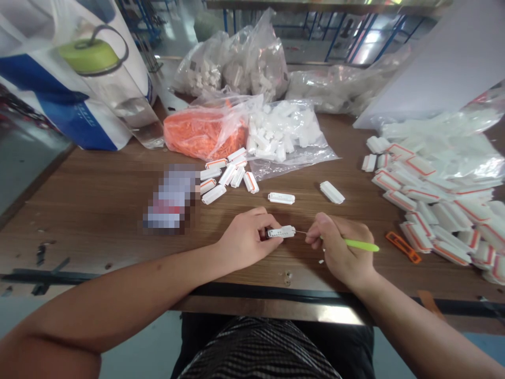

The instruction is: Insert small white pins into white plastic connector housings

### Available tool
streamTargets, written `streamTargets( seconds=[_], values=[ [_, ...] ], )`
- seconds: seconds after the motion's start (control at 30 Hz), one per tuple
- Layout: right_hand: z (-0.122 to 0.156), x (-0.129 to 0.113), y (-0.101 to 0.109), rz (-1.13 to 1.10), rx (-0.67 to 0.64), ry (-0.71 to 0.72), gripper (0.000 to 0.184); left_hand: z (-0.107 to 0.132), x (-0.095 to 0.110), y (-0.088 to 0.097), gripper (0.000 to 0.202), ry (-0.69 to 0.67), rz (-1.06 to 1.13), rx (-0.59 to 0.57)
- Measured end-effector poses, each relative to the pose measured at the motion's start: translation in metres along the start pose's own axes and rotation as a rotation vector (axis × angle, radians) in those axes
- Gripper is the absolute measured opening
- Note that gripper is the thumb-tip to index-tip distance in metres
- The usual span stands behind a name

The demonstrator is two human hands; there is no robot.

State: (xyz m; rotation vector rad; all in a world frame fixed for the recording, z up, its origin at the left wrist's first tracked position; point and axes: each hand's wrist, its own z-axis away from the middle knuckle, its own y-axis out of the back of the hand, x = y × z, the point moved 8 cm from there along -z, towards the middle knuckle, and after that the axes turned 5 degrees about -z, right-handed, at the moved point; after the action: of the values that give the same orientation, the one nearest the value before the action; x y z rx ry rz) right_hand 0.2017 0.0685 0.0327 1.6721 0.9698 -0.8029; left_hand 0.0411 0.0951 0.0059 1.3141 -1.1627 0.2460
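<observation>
My left hand [246,237] is closed on a small white plastic connector [281,231] with a row of holes, held just above the wooden table [98,210]. My right hand [339,247] pinches a thin pick tool with a lime-green handle [361,245]; its metal tip points left and meets the connector's right end. Two loose white connectors [281,198] [332,192] lie on the table just beyond my hands.
A cluster of white-and-orange pieces [226,176] lies centre-left. A bag of orange parts [201,131] and a bag of white parts [284,131] sit behind. A large pile of finished pieces [434,200] fills the right. An orange strip [403,246] lies near it. A bottle [114,79] stands at back left.
</observation>
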Motion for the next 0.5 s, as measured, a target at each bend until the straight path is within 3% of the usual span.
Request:
streamTargets(
  seconds=[0.5],
  values=[
    [-0.001, 0.0006, -0.006, -0.01, -0.033, 0.034, 0.046, -0.0014, 0.0029, -0.0001, 0.007, 0.011, -0.036, -0.02]
  ],
)
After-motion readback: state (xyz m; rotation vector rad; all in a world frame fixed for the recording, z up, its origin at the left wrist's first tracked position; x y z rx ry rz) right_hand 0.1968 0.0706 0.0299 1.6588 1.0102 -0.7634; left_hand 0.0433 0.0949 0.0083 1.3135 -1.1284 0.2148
